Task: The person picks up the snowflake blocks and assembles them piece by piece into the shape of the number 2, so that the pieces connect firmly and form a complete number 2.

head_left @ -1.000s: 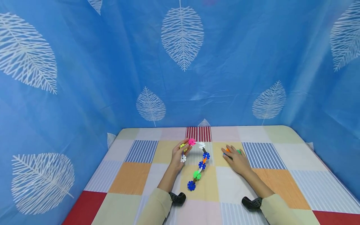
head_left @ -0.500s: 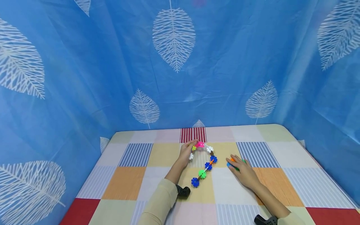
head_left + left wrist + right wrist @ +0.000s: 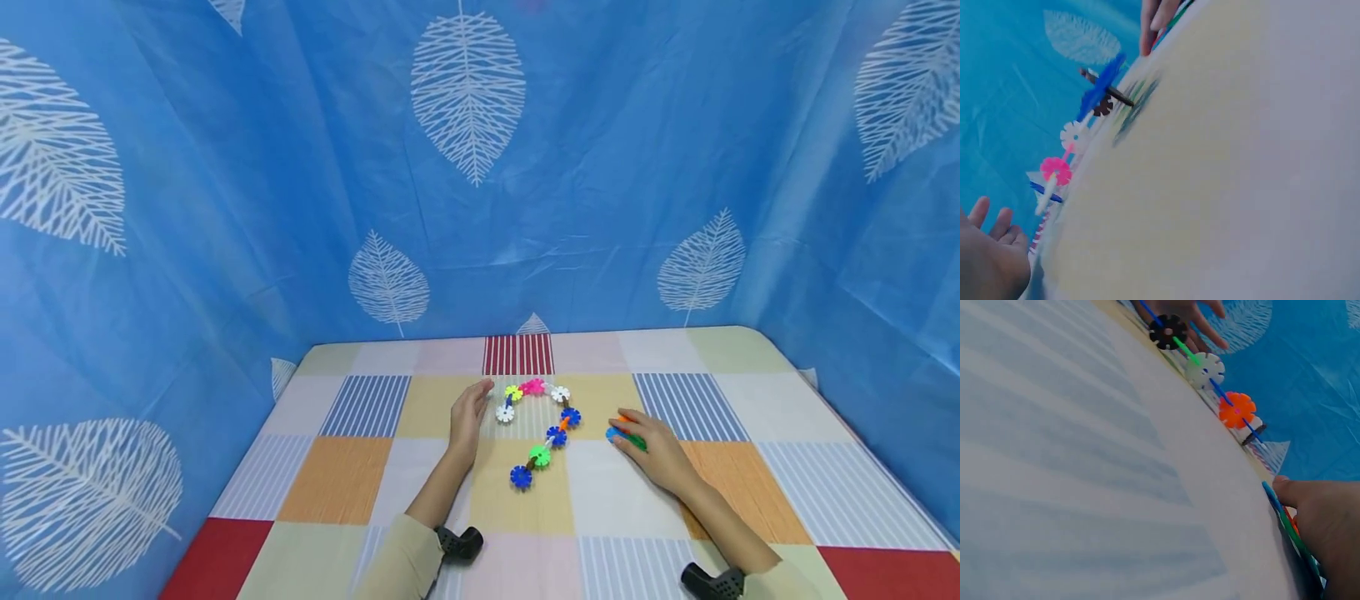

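A chain of interlocking snowflake discs (image 3: pixel 540 456) in white, yellow, pink, blue, orange and green lies in a question-mark curve at the table's middle. Just left of its upper end is my left hand (image 3: pixel 468 423), fingers extended and apart from the chain; its empty palm shows in the left wrist view. To the right of the chain, my right hand (image 3: pixel 658 454) rests over several loose discs. A light blue disc (image 3: pixel 614 434) peeks out by the thumb, with orange and green ones partly covered by the fingers. In the right wrist view the thumb touches the blue disc's edge (image 3: pixel 1270 492).
A patchwork cloth (image 3: pixel 337 483) covers the table. Behind and at both sides hangs a blue curtain (image 3: pixel 585 167) with white leaf prints. Black devices (image 3: pixel 461 544) are strapped to both wrists, below beige sleeves.
My left hand has let go of the chain's upper left part and drawn off to the left. The chain sits farther right than before. My right hand stays over the loose discs.
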Demonstrator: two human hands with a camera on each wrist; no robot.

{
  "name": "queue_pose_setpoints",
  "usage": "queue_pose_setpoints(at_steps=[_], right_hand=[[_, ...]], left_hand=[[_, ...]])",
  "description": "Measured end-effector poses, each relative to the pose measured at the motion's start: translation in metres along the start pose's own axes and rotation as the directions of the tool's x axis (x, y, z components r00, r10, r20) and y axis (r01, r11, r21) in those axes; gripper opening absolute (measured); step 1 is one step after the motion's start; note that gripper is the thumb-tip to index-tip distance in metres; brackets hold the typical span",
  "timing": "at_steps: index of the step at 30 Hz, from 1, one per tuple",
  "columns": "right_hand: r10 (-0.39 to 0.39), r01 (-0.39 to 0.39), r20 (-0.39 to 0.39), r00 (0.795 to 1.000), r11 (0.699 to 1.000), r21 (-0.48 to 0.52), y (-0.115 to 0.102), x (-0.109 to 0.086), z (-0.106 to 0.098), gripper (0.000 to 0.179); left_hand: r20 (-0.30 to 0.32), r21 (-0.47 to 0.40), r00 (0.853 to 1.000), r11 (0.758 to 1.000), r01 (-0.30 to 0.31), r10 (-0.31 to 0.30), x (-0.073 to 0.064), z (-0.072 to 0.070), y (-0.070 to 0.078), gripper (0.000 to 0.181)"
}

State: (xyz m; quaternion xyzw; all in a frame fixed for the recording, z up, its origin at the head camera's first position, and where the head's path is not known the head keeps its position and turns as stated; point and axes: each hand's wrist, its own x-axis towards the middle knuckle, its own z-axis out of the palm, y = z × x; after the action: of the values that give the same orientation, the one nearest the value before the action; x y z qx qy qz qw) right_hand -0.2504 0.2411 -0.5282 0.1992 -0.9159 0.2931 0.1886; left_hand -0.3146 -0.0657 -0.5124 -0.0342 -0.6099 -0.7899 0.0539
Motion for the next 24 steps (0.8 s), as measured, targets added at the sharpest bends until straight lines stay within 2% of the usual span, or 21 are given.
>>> queue_pose_setpoints(at_steps=[2,3,5,7,9,10,11,13,14,16,17,19,21,23,24], right_hand=[[-0.014,0.014,-0.012,1.0,1.0,0.013,0.002,0.001,-0.001,0.03],[-0.019,0.019,-0.017,1.0,1.0,0.017,0.003,0.001,-0.002,0.029],[-0.01,0.01,-0.018,1.0,1.0,0.02,0.004,0.002,-0.003,0.027],[0.02,-0.02,-0.022,1.0,1.0,0.018,0.003,0.003,-0.003,0.025],[0.043,-0.043,-0.042,0.998,0.999,0.012,0.002,0.005,-0.003,0.023],[0.055,-0.055,-0.055,0.997,0.998,0.014,0.002,0.005,-0.002,0.023],[0.065,-0.064,-0.069,0.995,0.998,0.018,0.002,0.006,-0.002,0.022],[0.059,-0.055,-0.103,0.993,0.998,0.042,0.001,0.006,-0.001,0.022],[0.064,-0.055,-0.108,0.992,0.995,0.08,0.0,0.006,-0.001,0.021],[0.069,-0.049,-0.093,0.993,0.978,0.202,-0.002,0.005,0.0,0.018],[0.063,-0.039,-0.075,0.995,0.956,0.289,-0.004,0.005,0.0,0.017],[0.056,-0.038,-0.027,0.998,0.888,0.457,-0.01,0.004,0.002,0.016],[0.033,-0.035,0.014,0.999,0.814,0.58,-0.02,0.005,0.004,0.019],[0.016,-0.04,0.042,0.999,0.755,0.654,-0.036,0.006,0.006,0.02],[0.013,-0.044,0.052,0.999,0.747,0.663,-0.045,0.006,0.007,0.019]], left_hand=[[-0.025,0.153,0.997,0.986,-0.068,0.072,-0.012,-0.004,0.005,0.029],[-0.018,0.235,0.994,0.966,-0.104,0.111,-0.019,-0.005,0.008,0.025],[0.023,0.396,0.98,0.898,-0.191,0.198,-0.033,-0.006,0.012,0.021],[0.095,0.507,0.958,0.815,-0.279,0.269,-0.045,-0.006,0.014,0.018],[0.176,0.552,0.943,0.765,-0.333,0.283,-0.054,-0.006,0.014,0.018],[0.213,0.571,0.94,0.747,-0.341,0.267,-0.058,-0.006,0.014,0.018],[0.248,0.582,0.941,0.742,-0.334,0.23,-0.061,-0.005,0.014,0.019],[0.316,0.588,0.941,0.753,-0.296,0.123,-0.066,-0.005,0.014,0.023],[0.348,0.591,0.936,0.76,-0.271,0.063,-0.068,-0.005,0.015,0.026],[0.405,0.569,0.912,0.799,-0.194,-0.066,-0.07,-0.005,0.016,0.031],[0.427,0.549,0.895,0.823,-0.142,-0.13,-0.071,-0.005,0.017,0.032],[0.466,0.501,0.85,0.865,-0.024,-0.246,-0.07,-0.006,0.018,0.034],[0.508,0.433,0.788,0.894,0.115,-0.347,-0.07,-0.008,0.019,0.034],[0.545,0.376,0.724,0.896,0.238,-0.422,-0.069,-0.01,0.021,0.033],[0.563,0.35,0.696,0.891,0.288,-0.446,-0.068,-0.011,0.021,0.031]])
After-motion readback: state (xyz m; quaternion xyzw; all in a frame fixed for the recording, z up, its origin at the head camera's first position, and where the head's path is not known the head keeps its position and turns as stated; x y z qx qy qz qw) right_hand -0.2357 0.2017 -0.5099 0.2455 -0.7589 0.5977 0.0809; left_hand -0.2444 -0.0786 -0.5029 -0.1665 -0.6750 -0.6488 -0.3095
